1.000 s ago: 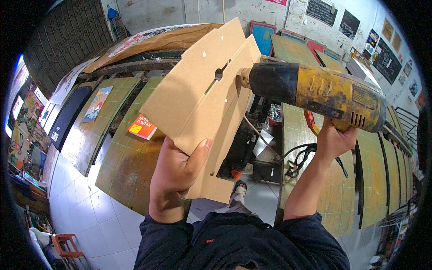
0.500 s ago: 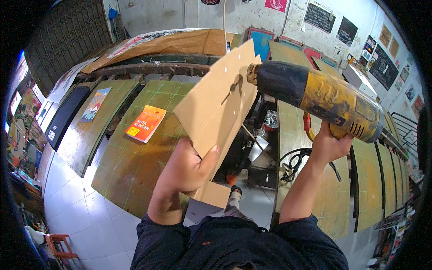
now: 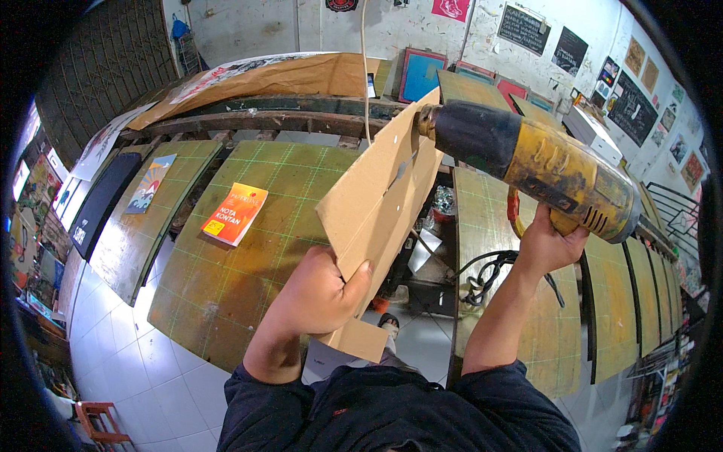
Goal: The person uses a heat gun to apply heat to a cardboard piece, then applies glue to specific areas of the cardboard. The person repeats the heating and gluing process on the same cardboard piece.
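Observation:
A folded piece of brown cardboard (image 3: 367, 203) with small holes and a dark slot-like mark stands tilted in front of me. My left hand (image 3: 325, 292) grips its near lower edge, the thumb on the inner face and the fingers behind. From the right, my right hand (image 3: 555, 242) is wrapped round the handle of a worn yellow and black heat gun (image 3: 542, 169). The metal nozzle (image 3: 427, 120) points left at the upper part of the cardboard, very close to it; whether they touch I cannot tell. A red and black cord (image 3: 514, 211) hangs by the handle.
Green-gridded boards (image 3: 248, 279) lie on benches to both sides, with an orange booklet (image 3: 235, 214) and a picture card (image 3: 151, 184) on the left ones. A coiled black cable (image 3: 486, 279) rests on the right bench. A red stool (image 3: 102, 423) stands on the tiled floor.
The cardboard has shifted slightly right and down and its upper end has turned a little. The heat gun stays almost in place by it. The whole view has swung slightly.

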Motion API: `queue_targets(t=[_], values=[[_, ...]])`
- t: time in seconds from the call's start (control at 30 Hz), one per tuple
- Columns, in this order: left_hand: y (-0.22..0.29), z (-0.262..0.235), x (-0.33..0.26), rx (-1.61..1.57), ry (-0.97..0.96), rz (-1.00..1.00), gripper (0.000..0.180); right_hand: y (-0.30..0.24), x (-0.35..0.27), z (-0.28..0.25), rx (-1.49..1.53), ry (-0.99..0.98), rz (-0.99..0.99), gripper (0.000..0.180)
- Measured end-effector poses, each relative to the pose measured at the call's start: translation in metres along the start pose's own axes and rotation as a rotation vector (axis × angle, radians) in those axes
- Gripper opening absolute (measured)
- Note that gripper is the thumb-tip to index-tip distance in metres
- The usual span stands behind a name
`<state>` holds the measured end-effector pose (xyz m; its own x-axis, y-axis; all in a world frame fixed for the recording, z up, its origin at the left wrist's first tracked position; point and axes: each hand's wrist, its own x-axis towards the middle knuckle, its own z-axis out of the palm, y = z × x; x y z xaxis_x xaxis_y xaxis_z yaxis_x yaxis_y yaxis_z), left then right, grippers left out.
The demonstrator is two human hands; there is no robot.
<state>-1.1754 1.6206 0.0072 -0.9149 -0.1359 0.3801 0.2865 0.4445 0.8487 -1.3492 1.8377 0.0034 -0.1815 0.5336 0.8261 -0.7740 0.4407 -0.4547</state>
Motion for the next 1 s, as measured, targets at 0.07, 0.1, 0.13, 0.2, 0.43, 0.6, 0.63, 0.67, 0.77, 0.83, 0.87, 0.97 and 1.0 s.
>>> queue_targets(t=[0.07,0.1,0.13,0.2,0.43,0.6,0.63,0.67,0.77,0.83,0.87,0.97,1.0], values=[[0.000,0.000,0.000,0.001,0.009,0.021,0.020,0.000,0.000,0.000,0.012,-0.005,0.011,0.040],[0.000,0.000,0.000,-0.013,0.020,0.020,0.020,0.000,0.000,0.000,-0.031,-0.004,-0.021,0.040],[0.000,0.000,-0.001,-0.027,0.032,0.019,0.020,0.000,0.000,0.000,-0.070,-0.007,-0.035,0.041],[-0.001,-0.001,-0.001,0.020,0.018,-0.001,0.020,0.000,0.001,-0.001,-0.068,-0.007,-0.042,0.041],[-0.005,0.000,0.006,0.113,0.035,0.069,0.019,-0.007,-0.001,-0.003,-0.060,-0.019,-0.029,0.039],[-0.006,0.000,0.007,0.050,0.018,0.023,0.019,-0.016,-0.006,-0.003,-0.026,-0.058,-0.002,0.039],[-0.006,0.000,0.006,0.033,0.018,0.014,0.019,-0.018,-0.007,-0.003,-0.038,-0.070,-0.003,0.039],[-0.007,-0.001,0.006,0.042,0.020,0.025,0.019,-0.019,-0.008,-0.002,-0.062,-0.077,-0.009,0.039],[-0.008,-0.001,0.006,0.054,0.025,0.036,0.020,-0.021,-0.008,-0.002,-0.027,-0.073,0.012,0.038],[-0.008,-0.002,0.006,0.048,0.027,0.011,0.019,-0.022,-0.008,-0.002,0.016,-0.084,-0.001,0.038],[-0.008,-0.002,0.006,0.040,0.031,0.022,0.019,-0.022,-0.007,-0.002,-0.003,-0.093,-0.010,0.037],[-0.008,-0.001,0.006,0.036,0.031,0.046,0.018,-0.024,-0.007,-0.004,-0.133,-0.085,-0.030,0.039],[-0.008,-0.001,0.005,0.047,0.025,0.045,0.018,-0.024,-0.007,-0.004,-0.085,-0.092,-0.023,0.039]])
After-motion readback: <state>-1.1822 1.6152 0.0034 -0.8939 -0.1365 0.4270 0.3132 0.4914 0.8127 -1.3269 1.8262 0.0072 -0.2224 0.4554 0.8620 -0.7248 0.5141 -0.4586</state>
